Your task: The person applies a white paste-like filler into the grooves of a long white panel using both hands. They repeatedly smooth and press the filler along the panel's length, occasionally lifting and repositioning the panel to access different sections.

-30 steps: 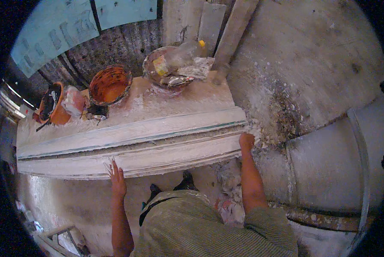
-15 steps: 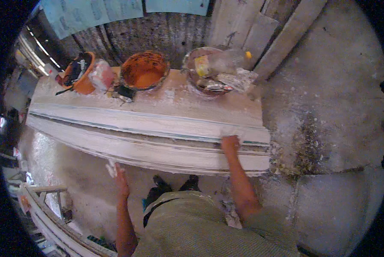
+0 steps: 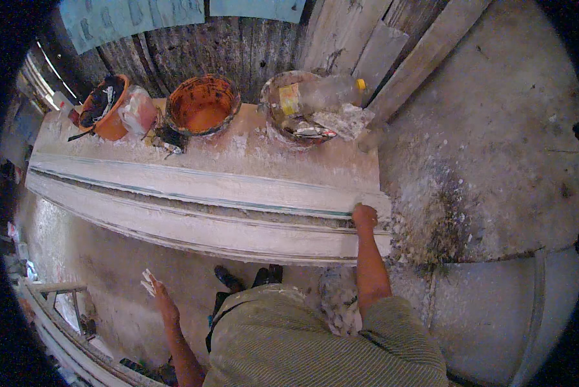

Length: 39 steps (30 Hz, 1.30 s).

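- Right hand [image 3: 365, 216]: closed down on the near right end of the long white moulding [image 3: 199, 209], fingers curled over its grooved top edge. It has hold of nothing else. Half a second ago it rested at about the same spot on the piece, so the contact has been kept.
- Left hand [image 3: 152, 286]: hangs free below and to the left of that grip, fingers spread and whitened with plaster, holding nothing. A second ago it lay against the front edge of the moulding; it has since dropped away and now stands well apart from it, over the pale floor [image 3: 96, 258].
- Moulding: lies flat on a plaster-crusted bench [image 3: 289, 151], running leftward from the right hand across the width of the view, with a thin dark groove along its length.
- Beyond the grip, along the far edge of the bench: a dirty bowl [image 3: 296, 113] holding a clear plastic bottle [image 3: 321, 93] with a yellow cap, an orange bowl [image 3: 202, 103], and a smaller orange bucket [image 3: 112, 106] at the far left.
- Right of the grip: a grey slab [image 3: 496, 161] strewn with white crumbs and dark grit.
- Reading of the change: only one hand now bears on the piece, so the work appears to be held at its right end alone.
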Each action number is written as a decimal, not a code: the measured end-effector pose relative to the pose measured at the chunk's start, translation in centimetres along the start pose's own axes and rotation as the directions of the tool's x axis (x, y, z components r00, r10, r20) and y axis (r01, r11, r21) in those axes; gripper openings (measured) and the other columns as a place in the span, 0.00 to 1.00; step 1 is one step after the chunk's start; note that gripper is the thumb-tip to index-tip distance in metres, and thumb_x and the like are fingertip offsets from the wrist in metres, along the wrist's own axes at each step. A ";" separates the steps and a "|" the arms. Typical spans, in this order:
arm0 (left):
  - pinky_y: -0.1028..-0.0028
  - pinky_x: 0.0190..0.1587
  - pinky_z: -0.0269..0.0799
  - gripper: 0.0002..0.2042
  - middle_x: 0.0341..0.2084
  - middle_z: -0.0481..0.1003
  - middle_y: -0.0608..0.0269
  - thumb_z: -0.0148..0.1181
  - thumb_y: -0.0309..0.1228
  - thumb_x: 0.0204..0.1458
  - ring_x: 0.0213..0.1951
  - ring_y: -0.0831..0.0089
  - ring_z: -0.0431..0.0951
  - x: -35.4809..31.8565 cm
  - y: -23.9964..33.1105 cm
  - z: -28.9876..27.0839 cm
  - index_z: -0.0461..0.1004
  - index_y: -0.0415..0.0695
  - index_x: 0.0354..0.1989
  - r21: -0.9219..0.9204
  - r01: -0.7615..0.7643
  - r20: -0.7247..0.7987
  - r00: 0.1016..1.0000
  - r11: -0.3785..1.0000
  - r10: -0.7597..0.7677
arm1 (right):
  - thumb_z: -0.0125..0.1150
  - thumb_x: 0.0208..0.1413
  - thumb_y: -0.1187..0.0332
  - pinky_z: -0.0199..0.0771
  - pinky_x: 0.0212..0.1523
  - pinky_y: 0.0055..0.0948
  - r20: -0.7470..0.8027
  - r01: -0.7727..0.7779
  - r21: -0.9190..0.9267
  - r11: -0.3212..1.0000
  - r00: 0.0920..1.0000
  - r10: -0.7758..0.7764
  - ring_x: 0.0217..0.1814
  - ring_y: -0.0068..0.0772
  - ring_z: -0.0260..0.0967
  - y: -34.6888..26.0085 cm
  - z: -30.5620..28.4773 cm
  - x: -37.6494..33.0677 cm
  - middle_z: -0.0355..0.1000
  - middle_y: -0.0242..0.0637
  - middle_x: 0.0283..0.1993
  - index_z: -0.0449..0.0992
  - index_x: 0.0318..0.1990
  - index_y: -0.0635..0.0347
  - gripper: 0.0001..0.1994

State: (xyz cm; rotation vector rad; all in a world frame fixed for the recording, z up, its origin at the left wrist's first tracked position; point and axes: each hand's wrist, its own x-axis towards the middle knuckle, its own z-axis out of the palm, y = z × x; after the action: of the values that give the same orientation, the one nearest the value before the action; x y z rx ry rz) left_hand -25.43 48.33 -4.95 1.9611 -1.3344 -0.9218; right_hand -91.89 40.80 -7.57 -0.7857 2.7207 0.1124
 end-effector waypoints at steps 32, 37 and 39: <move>0.62 0.73 0.31 0.32 0.74 0.39 0.50 0.32 0.51 0.67 0.74 0.56 0.37 3.5 6.2 3.9 0.42 0.45 0.74 -0.011 -0.141 0.069 0.988 0.990 0.141 | 0.44 0.61 0.52 0.67 0.60 0.54 0.177 0.305 0.076 0.949 0.933 -0.313 0.62 0.55 0.67 -11.6 1.9 -5.3 0.68 0.56 0.60 0.78 0.50 0.65 0.26; 0.62 0.73 0.32 0.31 0.74 0.40 0.49 0.32 0.50 0.68 0.74 0.56 0.38 2.0 6.8 4.6 0.43 0.44 0.74 -0.049 -0.062 0.052 0.997 0.997 0.065 | 0.45 0.60 0.53 0.73 0.51 0.57 -0.141 -0.133 0.075 0.988 0.980 0.142 0.54 0.57 0.73 -2.6 6.9 5.6 0.75 0.53 0.53 0.78 0.49 0.63 0.24; 0.61 0.73 0.32 0.31 0.74 0.41 0.48 0.31 0.49 0.68 0.74 0.57 0.38 1.0 6.3 4.5 0.43 0.44 0.74 -0.063 -0.013 0.025 1.000 0.998 0.014 | 0.48 0.60 0.54 0.78 0.43 0.55 -0.055 0.166 -0.147 0.975 0.983 -0.175 0.47 0.56 0.77 4.0 7.9 10.5 0.77 0.52 0.46 0.80 0.45 0.58 0.20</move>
State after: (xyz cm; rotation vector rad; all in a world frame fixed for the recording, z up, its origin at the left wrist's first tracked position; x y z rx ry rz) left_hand -32.19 45.00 -2.94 1.8967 -1.3156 -0.9734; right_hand -100.37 40.12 -18.40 -1.0785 2.7163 0.2479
